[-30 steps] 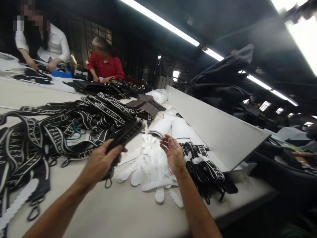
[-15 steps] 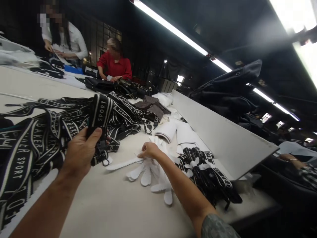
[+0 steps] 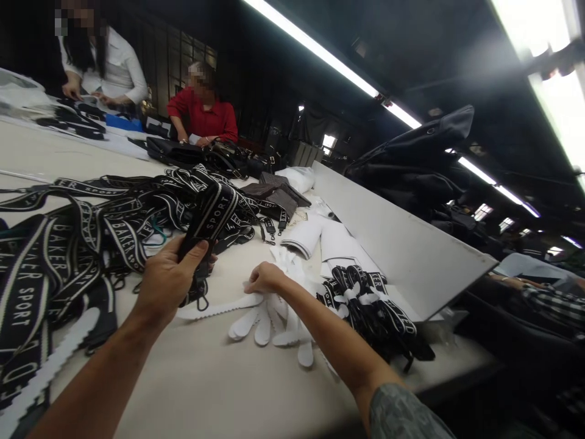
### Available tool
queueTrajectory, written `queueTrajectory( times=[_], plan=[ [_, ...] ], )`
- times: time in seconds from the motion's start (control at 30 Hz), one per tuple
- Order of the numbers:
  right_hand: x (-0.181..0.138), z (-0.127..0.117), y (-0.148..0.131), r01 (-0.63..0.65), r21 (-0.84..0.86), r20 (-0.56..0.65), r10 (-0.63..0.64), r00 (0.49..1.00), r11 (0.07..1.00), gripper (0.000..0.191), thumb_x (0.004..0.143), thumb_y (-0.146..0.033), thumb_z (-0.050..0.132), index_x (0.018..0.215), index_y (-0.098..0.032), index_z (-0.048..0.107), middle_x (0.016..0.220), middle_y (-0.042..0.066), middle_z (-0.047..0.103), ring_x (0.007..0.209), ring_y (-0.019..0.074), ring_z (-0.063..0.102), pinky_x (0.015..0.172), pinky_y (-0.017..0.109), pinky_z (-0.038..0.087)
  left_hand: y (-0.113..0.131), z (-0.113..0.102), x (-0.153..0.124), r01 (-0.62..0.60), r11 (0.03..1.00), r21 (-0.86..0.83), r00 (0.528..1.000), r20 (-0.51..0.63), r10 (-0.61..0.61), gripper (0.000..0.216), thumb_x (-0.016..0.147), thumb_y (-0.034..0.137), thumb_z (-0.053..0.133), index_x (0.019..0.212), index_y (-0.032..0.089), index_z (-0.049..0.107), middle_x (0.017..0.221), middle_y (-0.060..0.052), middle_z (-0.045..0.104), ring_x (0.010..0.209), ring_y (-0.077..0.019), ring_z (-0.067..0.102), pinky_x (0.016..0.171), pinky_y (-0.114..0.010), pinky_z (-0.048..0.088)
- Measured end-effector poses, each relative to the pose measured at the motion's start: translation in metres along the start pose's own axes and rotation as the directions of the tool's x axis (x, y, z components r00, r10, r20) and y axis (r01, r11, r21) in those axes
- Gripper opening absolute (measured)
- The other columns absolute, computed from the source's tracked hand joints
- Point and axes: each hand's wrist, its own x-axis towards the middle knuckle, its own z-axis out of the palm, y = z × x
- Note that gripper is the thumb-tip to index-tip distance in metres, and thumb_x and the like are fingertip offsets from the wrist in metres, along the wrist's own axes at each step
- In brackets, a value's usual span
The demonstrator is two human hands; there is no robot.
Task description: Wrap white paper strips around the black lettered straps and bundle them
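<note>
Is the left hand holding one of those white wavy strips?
No, the left hand is gripping a folded black strap with the word SPORT on it.

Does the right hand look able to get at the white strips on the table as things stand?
Yes, most likely: the right hand is right at the white strips, with nothing visible in between, and the left hand holds its folded strap off to the side.

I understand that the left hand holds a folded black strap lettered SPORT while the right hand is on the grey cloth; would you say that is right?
Not quite: in the head view, the right hand is at the white strips. The left hand does hold the folded black strap lettered SPORT.
</note>
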Motion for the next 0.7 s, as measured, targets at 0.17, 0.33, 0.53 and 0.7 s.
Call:
queueTrajectory(
  times=[0.17,0.33,0.53,0.7],
  plan=[
    [-0.008,-0.025,-0.009,0.246,0.357,-0.307,-0.135,0.942,0.901,0.016,0.066,-0.019,0.080,0.064,-0.017,0.064,0.065,-0.004,0.061,0.063,0.0097,0.053,0.063,0.021,0.042,-0.005,-0.006,0.004,0.051,0.998,0.033,0.996,0.071,-0.054,0.056,0.067,0.057,0.077,0.104,0.017,0.066,0.075,-0.005,0.068,0.066,-0.0163,0.060,0.050,-0.019,0.045],
    [-0.032,-0.071,-0.016,0.485,0.642,-0.591,-0.019,0.806,0.594,0.025,0.082,-0.039,0.068,0.088,-0.018,0.054,0.072,-0.004,0.062,0.060,0.0077,0.058,0.057,0.018,0.048,0.000,-0.003,0.001,0.173,0.980,-0.100,0.967,0.207,-0.150,0.063,0.063,0.059,0.082,0.107,0.017,0.066,0.080,-0.005,0.069,0.070,-0.0154,0.060,0.055,-0.017,0.049],
    [-0.065,-0.061,-0.020,0.462,0.857,-0.495,0.115,0.861,0.228,0.022,0.089,-0.029,0.065,0.090,-0.017,0.047,0.085,0.010,0.074,0.073,0.0139,0.072,0.070,0.024,0.060,0.008,0.009,-0.015,0.334,0.915,-0.228,0.875,0.435,-0.212,0.058,0.063,0.049,0.087,0.103,0.013,0.067,0.071,-0.006,0.067,0.065,-0.0135,0.058,0.057,-0.016,0.048],
    [-0.075,-0.032,-0.016,0.400,0.916,-0.385,0.263,0.884,-0.002,0.003,0.097,-0.013,0.049,0.097,-0.014,0.046,0.081,0.010,0.073,0.076,0.0146,0.074,0.081,0.026,0.062,-0.002,0.021,-0.028,0.352,0.918,-0.183,0.787,0.589,-0.184,0.046,0.077,0.043,0.078,0.109,0.013,0.066,0.068,-0.007,0.064,0.063,-0.0134,0.056,0.057,-0.016,0.047]
  ],
)
